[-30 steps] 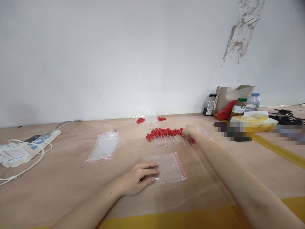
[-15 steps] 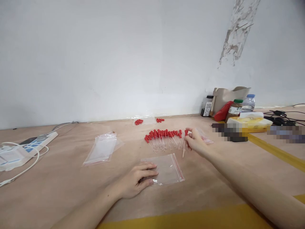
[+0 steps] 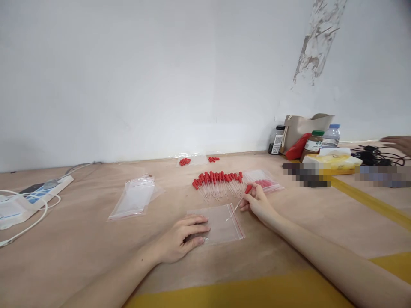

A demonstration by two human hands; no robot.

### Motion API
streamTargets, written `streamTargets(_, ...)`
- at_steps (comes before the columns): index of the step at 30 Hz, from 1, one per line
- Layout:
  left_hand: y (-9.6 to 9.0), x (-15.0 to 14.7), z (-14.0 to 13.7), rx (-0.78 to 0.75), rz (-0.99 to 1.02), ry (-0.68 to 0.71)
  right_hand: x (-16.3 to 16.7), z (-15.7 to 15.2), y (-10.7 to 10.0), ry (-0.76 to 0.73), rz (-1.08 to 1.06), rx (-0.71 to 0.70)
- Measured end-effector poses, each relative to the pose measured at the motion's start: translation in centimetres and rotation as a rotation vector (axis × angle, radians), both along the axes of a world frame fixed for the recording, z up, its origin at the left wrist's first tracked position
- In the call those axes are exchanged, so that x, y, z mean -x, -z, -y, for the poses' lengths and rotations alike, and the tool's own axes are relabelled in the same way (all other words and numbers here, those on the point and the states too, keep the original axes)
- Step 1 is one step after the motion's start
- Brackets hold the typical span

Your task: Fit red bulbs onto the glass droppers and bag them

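Red-bulbed dropper (image 3: 248,189) pinched in the right hand (image 3: 258,205), its fingers closed on the bulb; I read the thin pale stem as slanting down and left, tip over the red-striped edge of a clear zip bag (image 3: 221,229). Inside the bag or above it: I cannot tell from my feed. The left hand (image 3: 180,239) lies flat across the bag's left part, fingers extended and slightly spread, grasping nothing.

Worktop (image 3: 80,252), as I see it: a row of droppers (image 3: 218,177) lies side by side just beyond the bag, bulbs toward the wall (image 3: 144,85). Stacked clear bags (image 3: 138,196) to the left. Behind the right hand, I log a bag of pinkish-red pieces (image 3: 263,183). Far right, another person's hand (image 3: 400,143) near black cables (image 3: 374,157).
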State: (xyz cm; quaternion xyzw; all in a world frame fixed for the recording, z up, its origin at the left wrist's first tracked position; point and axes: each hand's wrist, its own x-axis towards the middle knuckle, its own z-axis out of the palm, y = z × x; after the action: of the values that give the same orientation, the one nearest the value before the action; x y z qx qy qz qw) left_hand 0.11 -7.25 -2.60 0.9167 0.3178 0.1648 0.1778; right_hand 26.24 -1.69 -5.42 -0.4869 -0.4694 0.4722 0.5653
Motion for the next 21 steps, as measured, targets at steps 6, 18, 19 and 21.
streamTargets(6, 0.0, 0.0, 0.1, 0.009, 0.004, -0.021, -1.8, 0.8, -0.9, -0.346, 0.118, 0.115)
streamTargets(18, 0.3, 0.2, 0.0, 0.01, -0.042, -0.054, -1.8, 1.0, -0.9, -0.485, 0.5, -0.152)
streamTargets(19, 0.3, 0.2, 0.0, 0.011, -0.045, -0.055, -1.7, 1.2, -1.0, -0.504, 0.472, -0.133)
streamTargets(21, 0.3, 0.2, 0.1, 0.014, -0.043, -0.064, -1.6, 1.5, -1.1, -0.563, 0.409, -0.088)
